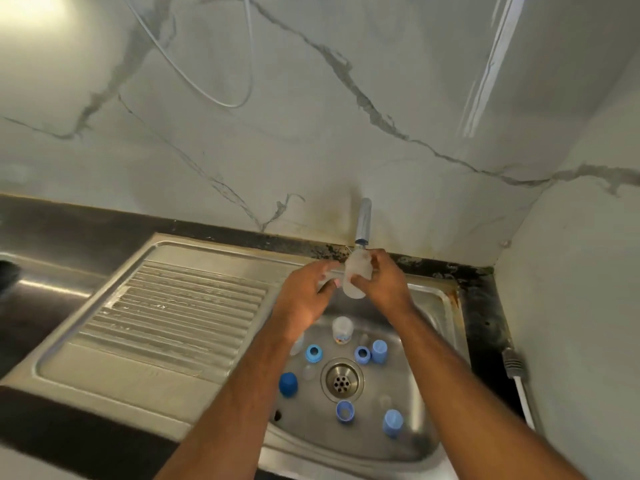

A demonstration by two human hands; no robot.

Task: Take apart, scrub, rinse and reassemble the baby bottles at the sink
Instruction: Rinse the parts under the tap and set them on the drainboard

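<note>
dark object (8,275) cut off left, cable (519,382) partly hidden

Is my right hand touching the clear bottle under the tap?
Touching. The head view shows the right hand with its fingers curled around the clear bottle, held just below the tap.

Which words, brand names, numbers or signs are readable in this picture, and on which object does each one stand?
No text can be read.
Bottle standing in the sink: a small coloured print near its base, too blurred to read.
Bottle under the tap, held by the right hand: no marking shows.
Blue caps and rings: plain.
</note>
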